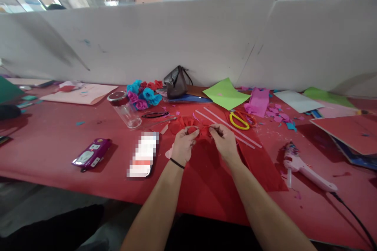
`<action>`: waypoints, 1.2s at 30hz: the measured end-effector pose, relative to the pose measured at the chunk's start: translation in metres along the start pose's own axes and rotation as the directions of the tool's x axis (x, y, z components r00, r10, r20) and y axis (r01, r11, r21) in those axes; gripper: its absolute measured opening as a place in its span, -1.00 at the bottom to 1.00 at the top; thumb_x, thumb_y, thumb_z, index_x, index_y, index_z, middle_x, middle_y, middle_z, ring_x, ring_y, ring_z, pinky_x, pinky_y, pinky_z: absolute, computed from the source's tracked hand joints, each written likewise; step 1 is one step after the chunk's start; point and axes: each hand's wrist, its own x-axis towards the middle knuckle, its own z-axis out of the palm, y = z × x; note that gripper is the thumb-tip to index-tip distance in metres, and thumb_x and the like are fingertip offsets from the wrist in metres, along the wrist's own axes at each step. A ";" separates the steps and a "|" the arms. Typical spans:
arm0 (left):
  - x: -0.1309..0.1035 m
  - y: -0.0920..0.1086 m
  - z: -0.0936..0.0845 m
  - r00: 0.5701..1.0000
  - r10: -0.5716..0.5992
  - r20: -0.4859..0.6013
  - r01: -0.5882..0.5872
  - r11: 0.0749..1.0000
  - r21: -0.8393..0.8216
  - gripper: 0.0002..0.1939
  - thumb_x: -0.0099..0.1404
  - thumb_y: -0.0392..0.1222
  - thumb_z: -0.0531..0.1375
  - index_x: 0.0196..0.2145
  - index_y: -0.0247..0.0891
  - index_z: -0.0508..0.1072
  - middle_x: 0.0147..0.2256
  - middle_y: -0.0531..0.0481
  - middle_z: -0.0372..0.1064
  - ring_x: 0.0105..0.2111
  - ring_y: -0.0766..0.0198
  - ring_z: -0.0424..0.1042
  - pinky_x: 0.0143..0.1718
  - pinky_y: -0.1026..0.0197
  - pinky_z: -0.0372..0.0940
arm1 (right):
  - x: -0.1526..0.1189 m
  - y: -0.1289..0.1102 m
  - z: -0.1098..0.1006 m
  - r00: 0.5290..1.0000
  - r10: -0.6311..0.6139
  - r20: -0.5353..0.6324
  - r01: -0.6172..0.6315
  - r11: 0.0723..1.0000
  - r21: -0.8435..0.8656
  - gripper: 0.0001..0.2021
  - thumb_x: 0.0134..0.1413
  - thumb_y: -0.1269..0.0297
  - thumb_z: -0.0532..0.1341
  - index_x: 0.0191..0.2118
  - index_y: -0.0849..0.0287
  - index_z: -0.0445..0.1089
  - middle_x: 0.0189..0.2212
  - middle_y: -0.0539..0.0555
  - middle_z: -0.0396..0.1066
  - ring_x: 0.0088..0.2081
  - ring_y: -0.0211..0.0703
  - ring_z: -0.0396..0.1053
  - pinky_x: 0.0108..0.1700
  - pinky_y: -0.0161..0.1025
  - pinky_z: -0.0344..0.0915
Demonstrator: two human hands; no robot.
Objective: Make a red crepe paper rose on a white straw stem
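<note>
My left hand [184, 144], with a black band at the wrist, pinches a small piece of red paper [193, 130] between thumb and fingers. Close by on the right, my right hand [223, 141] has its thumb and forefinger pressed together at the red material between the hands; its exact shape is too small to make out. Both hands are above a large red sheet [262, 164]. Two clear glue sticks [235, 127] lie behind and right of my right hand, near yellow-handled scissors [239, 120]. Red cut strips show just behind my left hand.
Left are a phone [143, 155], a purple power strip [92, 153] and a glass jar [125, 110]. Behind are paper flowers [143, 95], a dark pouch [176, 82] and green paper [226, 94]. A corded glue gun [309, 172] lies right. A white partition [147, 43] borders the table.
</note>
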 end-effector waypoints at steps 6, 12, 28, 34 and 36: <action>0.001 0.000 -0.002 0.999 0.041 -0.014 -0.039 0.993 0.112 -0.65 -0.17 -0.33 0.38 -0.37 -0.35 0.41 -0.66 0.18 0.22 -0.71 0.57 0.05 -0.68 0.42 -0.10 | -0.002 0.003 0.000 0.999 -0.044 -0.010 0.042 0.993 -0.114 -0.79 -0.05 0.14 0.18 -0.37 0.18 0.40 -0.43 0.09 0.50 -0.37 -0.12 0.41 -0.24 -0.18 0.31; 0.000 0.004 -0.003 1.000 0.022 -0.011 -0.020 0.994 0.104 -0.68 -0.15 -0.38 0.35 -0.37 -0.34 0.41 -0.65 0.19 0.18 -0.72 0.58 0.01 -0.70 0.42 -0.15 | -0.001 0.004 0.002 1.000 -0.026 0.004 0.026 0.996 -0.086 -0.79 -0.07 0.13 0.20 -0.38 0.17 0.40 -0.44 0.07 0.48 -0.39 -0.14 0.40 -0.25 -0.19 0.30; -0.006 0.003 0.001 0.996 -0.009 0.088 -0.006 0.987 0.163 -0.63 -0.16 -0.37 0.32 -0.30 -0.30 0.43 -0.49 0.07 0.39 -0.57 0.46 0.30 -0.58 0.41 0.13 | -0.006 -0.006 0.004 0.981 0.045 0.190 -0.034 0.998 -0.060 -0.75 -0.11 0.06 0.23 -0.45 0.16 0.39 -0.54 0.00 0.41 -0.51 -0.22 0.26 -0.43 -0.28 0.15; -0.004 0.008 -0.001 0.995 0.002 0.104 -0.006 0.999 0.043 -0.59 -0.17 -0.34 0.36 -0.28 -0.28 0.45 -0.51 0.09 0.37 -0.60 0.49 0.27 -0.61 0.43 0.05 | -0.001 0.005 -0.001 0.992 -0.099 0.076 0.125 0.836 -0.535 -0.79 0.05 0.17 0.09 -0.44 0.13 0.40 -0.54 0.06 0.43 -0.52 -0.16 0.28 -0.40 -0.24 0.16; -0.002 0.007 -0.003 0.998 0.019 0.062 -0.020 1.000 0.017 -0.62 -0.18 -0.31 0.38 -0.33 -0.29 0.43 -0.55 0.12 0.35 -0.67 0.55 0.15 -0.66 0.42 -0.05 | -0.002 0.009 -0.001 0.993 -0.076 0.092 0.115 0.800 -0.589 -0.82 0.04 0.18 0.12 -0.40 0.12 0.43 -0.49 0.07 0.46 -0.49 -0.13 0.32 -0.38 -0.23 0.20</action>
